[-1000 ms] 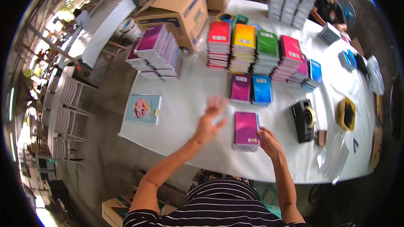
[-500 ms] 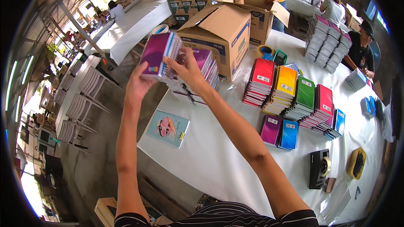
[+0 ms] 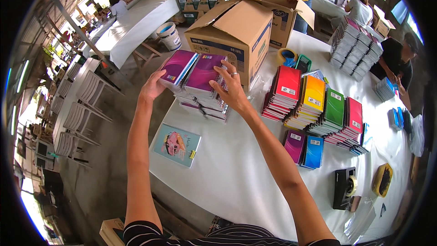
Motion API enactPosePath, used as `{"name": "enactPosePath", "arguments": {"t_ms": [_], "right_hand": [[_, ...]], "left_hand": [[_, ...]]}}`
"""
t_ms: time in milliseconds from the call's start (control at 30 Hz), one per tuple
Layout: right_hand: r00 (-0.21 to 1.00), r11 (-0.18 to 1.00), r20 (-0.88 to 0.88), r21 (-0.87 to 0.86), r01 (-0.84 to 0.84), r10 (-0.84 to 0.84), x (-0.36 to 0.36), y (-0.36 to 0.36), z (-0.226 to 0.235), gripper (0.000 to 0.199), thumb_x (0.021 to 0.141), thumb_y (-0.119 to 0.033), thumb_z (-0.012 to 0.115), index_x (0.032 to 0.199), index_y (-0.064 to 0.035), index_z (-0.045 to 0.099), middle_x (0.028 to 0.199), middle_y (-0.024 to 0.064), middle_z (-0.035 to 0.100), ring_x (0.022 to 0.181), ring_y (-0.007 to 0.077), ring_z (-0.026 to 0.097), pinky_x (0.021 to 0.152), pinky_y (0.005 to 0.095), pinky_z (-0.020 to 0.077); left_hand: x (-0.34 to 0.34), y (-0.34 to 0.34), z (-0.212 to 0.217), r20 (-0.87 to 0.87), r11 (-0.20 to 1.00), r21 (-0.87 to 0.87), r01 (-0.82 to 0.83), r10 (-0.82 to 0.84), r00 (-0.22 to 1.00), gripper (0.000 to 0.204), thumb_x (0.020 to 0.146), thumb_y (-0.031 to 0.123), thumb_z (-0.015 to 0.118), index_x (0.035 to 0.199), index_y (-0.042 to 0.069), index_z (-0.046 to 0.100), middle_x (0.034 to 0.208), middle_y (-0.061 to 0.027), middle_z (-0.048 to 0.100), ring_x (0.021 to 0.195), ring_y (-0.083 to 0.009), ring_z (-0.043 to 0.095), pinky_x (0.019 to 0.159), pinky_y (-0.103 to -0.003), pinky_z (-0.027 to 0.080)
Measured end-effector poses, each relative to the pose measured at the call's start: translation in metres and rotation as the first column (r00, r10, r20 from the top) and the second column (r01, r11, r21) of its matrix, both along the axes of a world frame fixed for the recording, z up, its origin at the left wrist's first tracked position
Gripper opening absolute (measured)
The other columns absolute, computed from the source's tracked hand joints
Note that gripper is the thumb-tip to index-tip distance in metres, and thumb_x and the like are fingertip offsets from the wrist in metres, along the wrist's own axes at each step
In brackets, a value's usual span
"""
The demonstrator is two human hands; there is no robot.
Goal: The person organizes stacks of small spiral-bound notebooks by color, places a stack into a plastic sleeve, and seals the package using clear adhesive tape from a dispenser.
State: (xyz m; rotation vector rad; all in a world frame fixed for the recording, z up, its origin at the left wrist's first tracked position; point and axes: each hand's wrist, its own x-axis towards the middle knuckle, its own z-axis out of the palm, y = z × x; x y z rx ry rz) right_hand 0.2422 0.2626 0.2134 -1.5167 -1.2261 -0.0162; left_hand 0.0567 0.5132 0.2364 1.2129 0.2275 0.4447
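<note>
Two side-by-side piles of purple spiral notebooks (image 3: 205,70) top a stack at the table's left corner. My left hand (image 3: 154,85) grips the outer side of the left bundle of purple notebooks (image 3: 178,66), its fingers partly hidden by it. With fingers spread, my right hand (image 3: 231,89) rests against the right pile's top and coil side; a ring shows on one finger. Nearer me lies a light-blue notebook (image 3: 176,146) with a pink picture and a yellow clip on its edge.
An open carton (image 3: 230,41) stands behind the stack. Red notebooks (image 3: 287,82) head several coloured piles at right. Beyond are a tape dispenser (image 3: 345,188), a yellow tray (image 3: 382,180) and tall notebook stacks (image 3: 355,48). Two co-workers stand or sit across the table. A white bucket (image 3: 169,36) is on the floor.
The purple bundle, held up in both hands before, has come down onto the left part of the stack. My right hand has let go of it and moved right to the neighbouring pile.
</note>
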Motion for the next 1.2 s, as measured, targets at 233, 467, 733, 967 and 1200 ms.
{"name": "enactPosePath", "arguments": {"t_ms": [233, 467, 733, 967, 1200], "right_hand": [[1.0, 0.999, 0.02, 0.024, 0.023, -0.023, 0.002, -0.004, -0.003, 0.049, 0.083, -0.026, 0.071, 0.123, -0.0005, 0.056, 0.137, 0.0209, 0.041, 0.121, 0.0409, 0.04, 0.104, 0.0485, 0.0321], [0.993, 0.989, 0.092, 0.134, 0.06, -0.073, 0.006, -0.06, 0.004, 0.049, 0.086, -0.02, 0.067, 0.128, -0.0007, 0.05, 0.138, 0.0224, 0.04, 0.123, 0.0409, 0.042, 0.101, 0.0471, 0.0387], [0.593, 0.552, 0.231, -0.221, 0.804, -0.771, 0.104, -0.42, -0.034, 0.03, 0.067, 0.01, 0.057, 0.093, -0.0015, 0.067, 0.089, 0.0131, 0.065, 0.085, 0.032, 0.063, 0.074, 0.0397, 0.05], [0.548, 0.408, 0.758, -0.402, 0.82, -0.353, 0.223, -0.542, -0.121, 0.045, 0.08, -0.005, 0.055, 0.124, -0.005, 0.057, 0.129, 0.0115, 0.057, 0.126, 0.0267, 0.048, 0.105, 0.0374, 0.0385], [0.543, 0.496, 0.751, -0.332, 0.802, -0.376, 0.235, -0.55, -0.081, 0.029, 0.079, -0.003, 0.052, 0.105, -0.0044, 0.064, 0.111, 0.0094, 0.065, 0.104, 0.0256, 0.06, 0.088, 0.0365, 0.0474]], "left_hand": [[0.021, -0.006, -0.014, -0.086, 0.995, -0.018, -0.093, 0.091, 0.992, 0.053, 0.089, 0.024, 0.063, 0.138, 0.008, 0.048, 0.127, -0.0029, 0.059, 0.114, -0.0155, 0.055, 0.099, -0.033, 0.04], [0.035, 0.02, -0.042, -0.004, 0.974, 0.142, -0.175, 0.177, 0.984, 0.058, 0.098, 0.041, 0.049, 0.143, 0.007, 0.035, 0.143, -0.0051, 0.042, 0.129, -0.0176, 0.04, 0.109, -0.037, 0.03], [-0.049, -0.137, -0.006, 0.268, 0.442, 0.246, -0.863, 0.824, 0.499, 0.055, 0.096, 0.018, 0.049, 0.147, 0.005, 0.032, 0.151, -0.008, 0.033, 0.138, -0.0257, 0.032, 0.111, -0.038, 0.025], [0.048, -0.376, -0.073, 0.129, 0.706, 0.468, -0.531, 0.54, 0.832, 0.06, 0.083, -0.004, 0.04, 0.143, -0.002, 0.038, 0.146, -0.0146, 0.042, 0.136, -0.0236, 0.038, 0.113, -0.036, 0.026], [0.179, -0.575, -0.102, -0.178, 0.939, -0.249, 0.238, -0.286, 0.942, 0.059, 0.095, 0.03, 0.054, 0.145, 0.004, 0.036, 0.143, -0.019, 0.043, 0.131, -0.0304, 0.041, 0.11, -0.046, 0.028]]}}
